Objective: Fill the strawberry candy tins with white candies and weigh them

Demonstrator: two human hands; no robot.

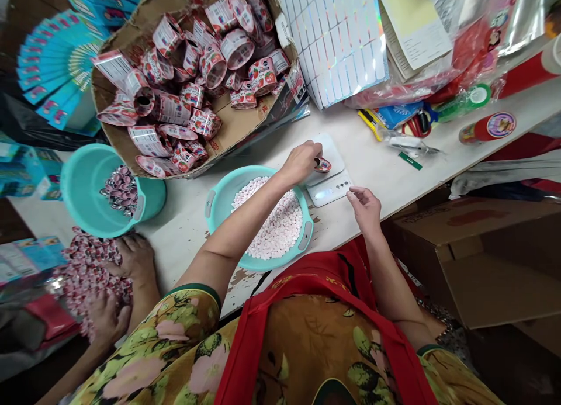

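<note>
My left hand (302,161) reaches across the basin to a white digital scale (328,190). Its fingers are closed at the edge of a small red printed container (323,165) over the weighing plate; a dark spot shows by the fingertips. Beside the scale's near right corner is my right hand (366,209), loosely open, its fingertips at the edge by the buttons, with nothing seen in it. Below my left forearm, a turquoise basin (211,218) holds many small pale pink candies (276,229). My forearm hides part of them.
A cardboard box (223,133) of red printed cups stands behind the basin. To the left are a turquoise bucket (83,189) and another person's hands (135,259) on a pile of small pink pieces (90,259). Scissors (418,123) and tape (477,95) lie right.
</note>
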